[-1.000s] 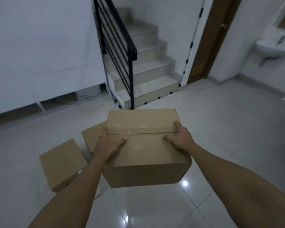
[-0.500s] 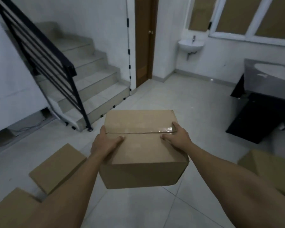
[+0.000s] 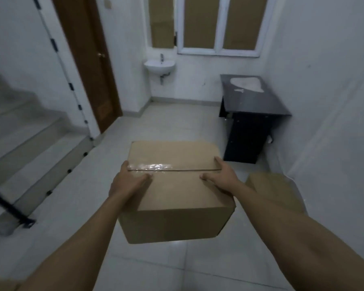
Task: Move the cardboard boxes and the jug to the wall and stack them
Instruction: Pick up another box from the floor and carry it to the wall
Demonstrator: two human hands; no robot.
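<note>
Cardboard fills the middle of our view: a taped box [image 3: 174, 185] held off the tiled floor [image 3: 156, 265] between both our hands; our left hand [image 3: 127, 181] is clamped on its left edge with the thumb lying across the top, and our right hand [image 3: 223, 177] grips the right edge the same way; a second cardboard box [image 3: 275, 190] sits low by the right wall [image 3: 334, 122], partly hidden behind our right forearm; beyond it stands a dark table [image 3: 252, 101]; a small sink [image 3: 159, 66] hangs under the window [image 3: 219, 24], with a brown door [image 3: 88, 59] and pale stairs [image 3: 25, 131] to the left.
</note>
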